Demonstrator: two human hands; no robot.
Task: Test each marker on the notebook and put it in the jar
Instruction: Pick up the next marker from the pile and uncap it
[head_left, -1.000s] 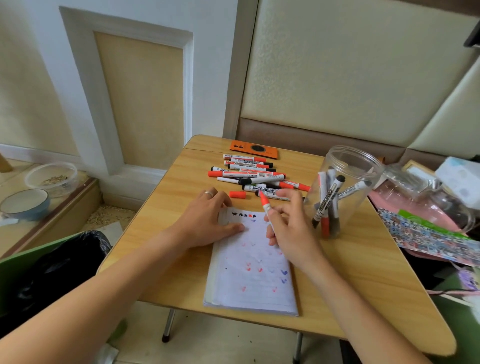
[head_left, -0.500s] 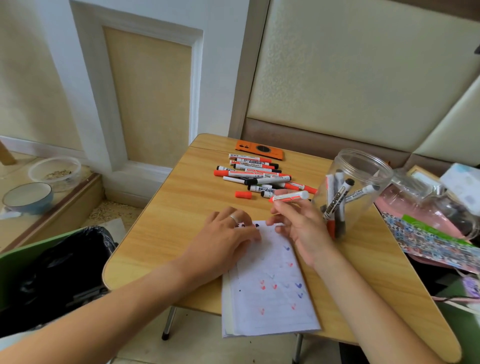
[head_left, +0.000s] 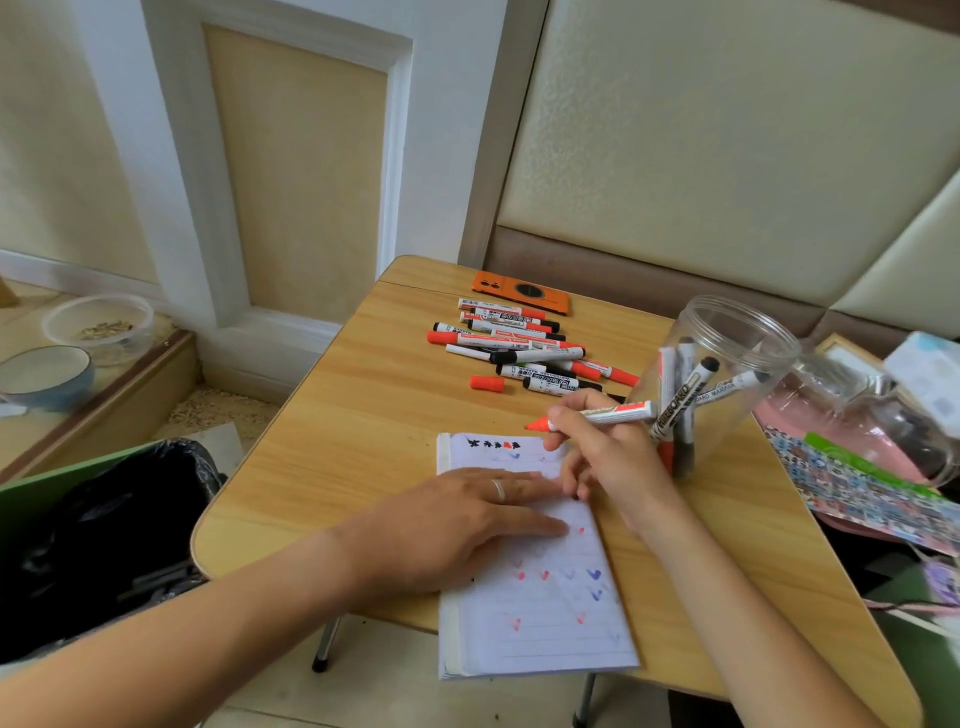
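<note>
While the notebook (head_left: 540, 613) overhangs the near edge of the table (head_left: 332, 457), the left hand (head_left: 457, 519) lies flat on the page with fingers straight, pinning it; lifting that hand risks the book tipping off the edge. One loose red cap (head_left: 487, 383) lies apart from the pile, near enough to be knocked to the floor by a passing wrist. Further right, the right hand (head_left: 608, 452) pinches a red marker (head_left: 597, 415) with its tip uncovered, held nearly level just above the notebook's top edge and not touching paper; an uncapped tip could stain the tabletop or dry out if jarred uncapped. The clear jar (head_left: 727, 374) stands just beside that hand, and a swinging marker tail could topple it.

Count: one notebook, one jar, one loose cap, one marker in hand. The untested pile (head_left: 519, 348) holds roughly ten markers, overlapping too much for an exact count. Four or so stand in the jar.
</note>
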